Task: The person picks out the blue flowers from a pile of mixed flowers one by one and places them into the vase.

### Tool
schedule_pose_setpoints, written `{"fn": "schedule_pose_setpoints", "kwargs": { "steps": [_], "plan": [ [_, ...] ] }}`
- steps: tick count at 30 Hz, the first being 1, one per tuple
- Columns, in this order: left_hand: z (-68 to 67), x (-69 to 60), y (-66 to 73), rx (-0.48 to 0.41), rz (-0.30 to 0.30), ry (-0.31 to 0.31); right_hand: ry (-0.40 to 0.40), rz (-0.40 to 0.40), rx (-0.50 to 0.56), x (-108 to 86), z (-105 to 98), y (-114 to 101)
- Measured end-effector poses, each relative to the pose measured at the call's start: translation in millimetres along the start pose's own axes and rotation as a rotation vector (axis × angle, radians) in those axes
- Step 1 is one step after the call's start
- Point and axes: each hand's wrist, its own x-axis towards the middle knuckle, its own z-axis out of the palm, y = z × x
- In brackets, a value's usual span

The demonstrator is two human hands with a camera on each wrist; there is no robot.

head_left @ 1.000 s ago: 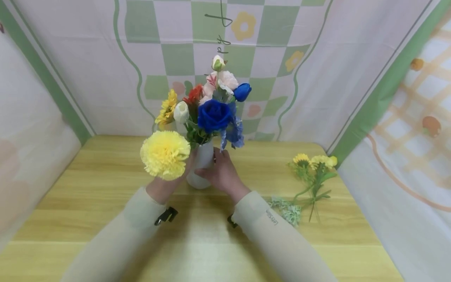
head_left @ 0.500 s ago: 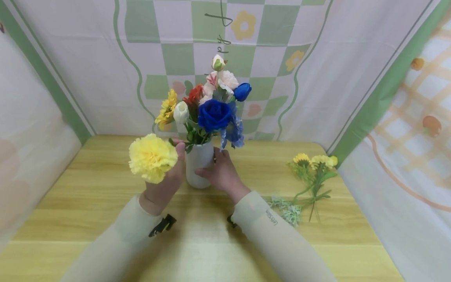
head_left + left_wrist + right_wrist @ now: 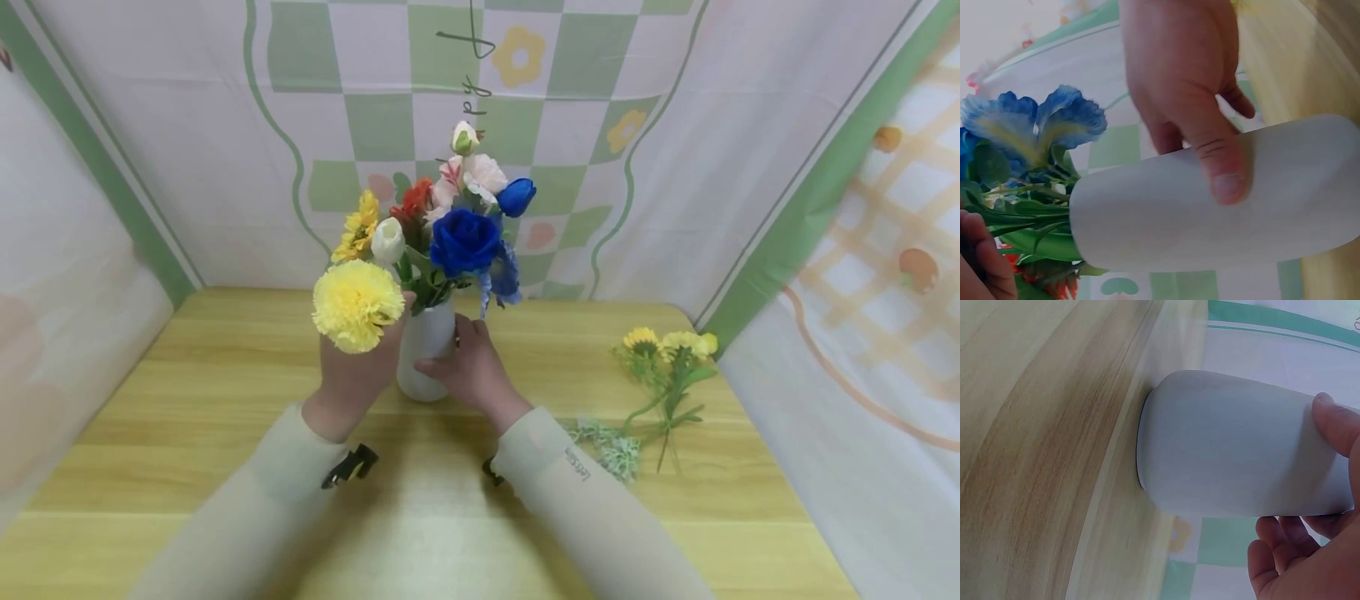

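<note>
A white vase (image 3: 426, 354) stands upright on the table, full of flowers. My right hand (image 3: 480, 367) grips its right side; in the right wrist view the thumb (image 3: 1338, 425) lies across the vase wall. Beside the vase mouth, my left hand (image 3: 360, 375) is partly hidden behind a yellow carnation (image 3: 357, 305). In the left wrist view its curled fingers (image 3: 988, 253) are at the stems, seemingly pinching the carnation's hidden stem. A blue rose (image 3: 465, 242), a white tulip (image 3: 388, 242), a red flower (image 3: 412, 200) and a blue tulip (image 3: 517, 197) rise from the vase.
Yellow flowers with green stems (image 3: 671, 367) lie on the table's right side, with a pale green sprig (image 3: 615, 450) nearer me. A checkered cloth (image 3: 510, 125) hangs behind the table (image 3: 225, 375), and cloth walls flank both sides.
My left hand moved left with the carnation, its thumb showing, then came back right and up to the vase mouth. The blue rose and white tulip shifted slightly right. My right hand stayed put.
</note>
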Motion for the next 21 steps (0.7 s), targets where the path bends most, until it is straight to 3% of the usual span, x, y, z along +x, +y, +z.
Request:
{"fn": "schedule_pose_setpoints", "kwargs": {
  "steps": [5, 8, 14, 15, 21],
  "plan": [
    [-4.9, 11.0, 1.4, -0.153, -0.172, -0.058, -0.002, -0.007, 0.015, -1.0, -1.2, 0.9],
    [-9.1, 13.8, 0.7, -0.177, -0.196, -0.108, 0.000, -0.015, 0.016, -1.0, -0.5, 1.4],
    [-12.3, 16.8, -0.3, -0.305, -0.364, -0.176, 0.012, -0.005, -0.001, -0.2, 1.9, 1.3],
    [-12.2, 17.3, -0.8, -0.329, -0.404, -0.176, 0.013, -0.001, -0.005, -0.1, 2.1, 1.1],
    [-10.0, 15.7, -9.8, -0.381, -0.494, -0.170, 0.021, 0.015, -0.022, 1.0, 3.2, 0.5]
  ]
}}
